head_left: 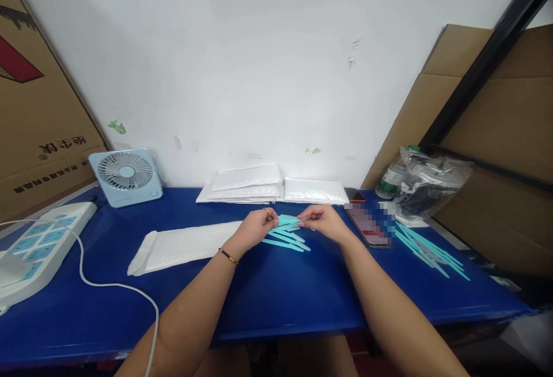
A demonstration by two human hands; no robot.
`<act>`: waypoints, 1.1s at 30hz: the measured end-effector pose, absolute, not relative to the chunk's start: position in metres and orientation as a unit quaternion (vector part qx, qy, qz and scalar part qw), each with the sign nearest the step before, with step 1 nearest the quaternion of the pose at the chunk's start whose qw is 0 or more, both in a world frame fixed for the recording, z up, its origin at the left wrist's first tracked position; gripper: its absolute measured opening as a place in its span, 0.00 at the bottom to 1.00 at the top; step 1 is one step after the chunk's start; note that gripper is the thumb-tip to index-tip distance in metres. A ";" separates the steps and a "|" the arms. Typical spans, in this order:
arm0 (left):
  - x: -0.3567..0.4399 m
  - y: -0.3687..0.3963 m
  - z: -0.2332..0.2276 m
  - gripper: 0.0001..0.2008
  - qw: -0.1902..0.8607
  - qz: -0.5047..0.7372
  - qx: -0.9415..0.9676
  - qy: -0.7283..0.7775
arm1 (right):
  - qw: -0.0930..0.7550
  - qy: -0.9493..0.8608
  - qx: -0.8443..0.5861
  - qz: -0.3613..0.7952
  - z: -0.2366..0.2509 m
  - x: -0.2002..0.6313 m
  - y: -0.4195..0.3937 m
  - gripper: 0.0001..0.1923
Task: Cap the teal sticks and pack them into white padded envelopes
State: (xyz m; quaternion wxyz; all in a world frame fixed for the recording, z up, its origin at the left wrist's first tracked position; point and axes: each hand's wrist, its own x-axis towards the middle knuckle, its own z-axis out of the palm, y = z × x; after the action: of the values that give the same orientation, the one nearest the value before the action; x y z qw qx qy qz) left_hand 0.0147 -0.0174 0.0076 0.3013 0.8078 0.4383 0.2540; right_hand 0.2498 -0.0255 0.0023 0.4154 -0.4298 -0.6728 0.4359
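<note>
Both of my hands meet over a small pile of slim teal plastic sticks (283, 243) with paler ends, in the middle of the table. My left hand (256, 227) pinches one end of a teal stick (287, 221). The other end is pinched by my right hand (322, 220), thumb against fingers. Too little of it shows to tell whether they hold one stick or a few. Beside my left hand lies a long white padded envelope (185, 244), its flap end to the left. More teal sticks (432, 250) lie fanned out at the right.
Stacked white envelopes (246, 186) and another white packet (315, 191) lie against the wall. A phone (369, 227) is right of my hand, near a bottle (389, 181) and a clear bag (432, 184). Left are a fan (126, 176), a power strip (47, 250) and a cable (112, 285).
</note>
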 end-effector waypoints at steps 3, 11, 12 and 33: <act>0.018 -0.019 0.007 0.11 0.232 0.248 0.821 0.460 | 0.396 -0.680 -0.460 0.411 0.000 0.257 -0.022 0.20; 0.016 -0.029 0.013 0.10 0.144 0.093 0.893 0.416 | 0.222 -0.745 -0.609 0.157 -0.004 0.281 -0.017 0.06; 0.018 -0.030 0.013 0.08 0.144 0.081 0.895 0.414 | 0.205 -0.749 -0.610 0.160 -0.005 0.280 -0.017 0.04; 0.017 -0.016 0.000 0.12 0.436 0.297 0.745 0.408 | 0.486 -0.612 -0.445 0.436 0.021 0.269 -0.034 0.16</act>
State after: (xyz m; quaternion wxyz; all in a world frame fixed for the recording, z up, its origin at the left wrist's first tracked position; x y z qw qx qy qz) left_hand 0.0172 -0.0156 0.0004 0.4364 0.7447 0.4084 0.2970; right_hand 0.2687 -0.0336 0.0213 0.4863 -0.4451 -0.6124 0.4364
